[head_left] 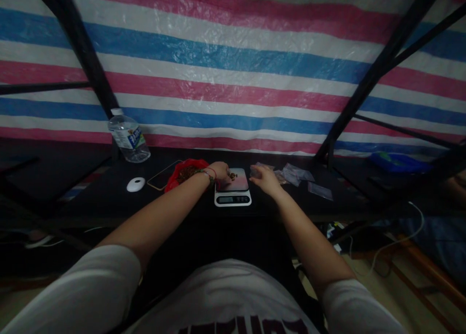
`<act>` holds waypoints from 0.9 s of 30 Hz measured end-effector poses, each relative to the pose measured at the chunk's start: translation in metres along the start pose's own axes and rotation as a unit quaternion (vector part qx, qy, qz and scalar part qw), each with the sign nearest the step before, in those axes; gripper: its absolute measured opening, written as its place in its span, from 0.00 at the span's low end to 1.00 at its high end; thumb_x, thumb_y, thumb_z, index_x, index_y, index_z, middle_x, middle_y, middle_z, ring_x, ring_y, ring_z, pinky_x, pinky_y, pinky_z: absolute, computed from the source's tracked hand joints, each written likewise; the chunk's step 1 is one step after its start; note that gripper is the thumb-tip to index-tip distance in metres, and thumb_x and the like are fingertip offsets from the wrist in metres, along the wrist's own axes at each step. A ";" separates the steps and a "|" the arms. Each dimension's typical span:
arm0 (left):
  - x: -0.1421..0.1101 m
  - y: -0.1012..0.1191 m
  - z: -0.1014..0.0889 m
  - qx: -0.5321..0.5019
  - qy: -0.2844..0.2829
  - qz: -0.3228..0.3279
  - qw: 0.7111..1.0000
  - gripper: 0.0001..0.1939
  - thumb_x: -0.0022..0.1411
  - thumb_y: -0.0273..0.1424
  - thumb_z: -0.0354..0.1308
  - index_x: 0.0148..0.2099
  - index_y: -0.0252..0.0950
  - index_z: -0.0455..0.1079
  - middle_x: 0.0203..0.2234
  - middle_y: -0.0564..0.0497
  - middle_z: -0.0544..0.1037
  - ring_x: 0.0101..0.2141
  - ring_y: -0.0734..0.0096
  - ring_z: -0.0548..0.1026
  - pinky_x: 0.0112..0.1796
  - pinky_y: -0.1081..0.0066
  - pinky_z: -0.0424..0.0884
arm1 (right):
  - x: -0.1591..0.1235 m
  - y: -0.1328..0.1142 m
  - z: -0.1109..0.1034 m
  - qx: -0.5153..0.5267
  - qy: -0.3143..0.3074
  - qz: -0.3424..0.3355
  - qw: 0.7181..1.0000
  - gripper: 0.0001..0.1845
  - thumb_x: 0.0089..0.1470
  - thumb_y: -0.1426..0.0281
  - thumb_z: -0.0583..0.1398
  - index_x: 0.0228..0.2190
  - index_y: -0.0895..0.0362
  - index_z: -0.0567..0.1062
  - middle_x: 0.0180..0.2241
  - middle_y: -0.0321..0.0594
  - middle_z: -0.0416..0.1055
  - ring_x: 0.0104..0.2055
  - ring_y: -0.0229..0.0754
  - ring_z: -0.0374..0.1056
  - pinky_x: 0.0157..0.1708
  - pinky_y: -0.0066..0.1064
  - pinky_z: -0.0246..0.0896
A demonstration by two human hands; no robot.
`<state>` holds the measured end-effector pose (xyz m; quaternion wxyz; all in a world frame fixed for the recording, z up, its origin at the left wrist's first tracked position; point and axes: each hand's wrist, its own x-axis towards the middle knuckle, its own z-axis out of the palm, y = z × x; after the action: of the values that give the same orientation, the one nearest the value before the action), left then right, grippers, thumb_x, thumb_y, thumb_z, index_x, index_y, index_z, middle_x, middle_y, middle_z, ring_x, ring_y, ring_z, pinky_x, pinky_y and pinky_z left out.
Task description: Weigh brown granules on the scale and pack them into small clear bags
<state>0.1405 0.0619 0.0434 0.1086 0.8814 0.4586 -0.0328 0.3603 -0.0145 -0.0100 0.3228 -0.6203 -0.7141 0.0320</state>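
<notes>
A white kitchen scale [233, 199] stands on the black table, with a few small dried brown pieces [233, 176] on its flat plate. My left hand [219, 172] is over the plate's left side, its fingers curled down and closed at the brown pieces. Beside that wrist lies a red plastic bag [174, 179] filled with more of the dried brown bits. Right of the scale, my right hand [267, 178] has thumb and fingers bent around what looks like a small clear plastic bag [256, 172]. Several clear zip bags [296, 173] lie past it, some partly behind the hand.
A large clear bottle [128, 137] stands at the back left. Nearer are a white rounded device [136, 184] and a thin tan frame [156, 185]. Dark metal posts [349, 101] slant up before a striped plastic sheet [225, 67]. A blue bag [398, 162] lies far right.
</notes>
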 end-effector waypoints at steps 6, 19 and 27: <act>0.012 0.002 0.002 0.006 -0.007 -0.022 1.000 0.27 0.45 0.43 0.66 0.45 0.33 0.76 0.40 0.43 0.80 0.39 0.62 0.77 0.36 0.75 0.68 | 0.041 -0.020 0.009 -0.069 -0.124 -0.038 0.989 0.23 0.44 0.74 0.67 0.45 0.60 0.75 0.44 0.49 0.74 0.45 0.47 0.70 0.46 0.35 0.62; 0.019 0.004 0.001 -0.049 -0.025 0.015 0.998 0.17 0.48 0.38 0.61 0.38 0.34 0.78 0.29 0.49 0.80 0.29 0.71 0.75 0.28 0.78 0.65 | 0.056 -0.046 0.017 -0.103 -0.204 -0.115 0.967 0.15 0.46 0.67 0.66 0.38 0.60 0.80 0.36 0.49 0.78 0.37 0.48 0.72 0.34 0.30 0.59; 0.015 -0.013 -0.002 -0.222 0.041 0.036 0.973 0.17 0.50 0.36 0.58 0.41 0.33 0.77 0.23 0.53 0.76 0.22 0.76 0.69 0.23 0.77 0.61 | 0.050 -0.043 0.032 0.069 -0.133 0.006 0.989 0.16 0.45 0.67 0.66 0.38 0.59 0.79 0.35 0.43 0.77 0.35 0.42 0.71 0.35 0.28 0.61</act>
<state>0.1384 0.0819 0.0408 0.2841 0.8518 0.4263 0.1098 0.3058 0.0329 0.0047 0.2669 -0.5909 -0.7431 0.1656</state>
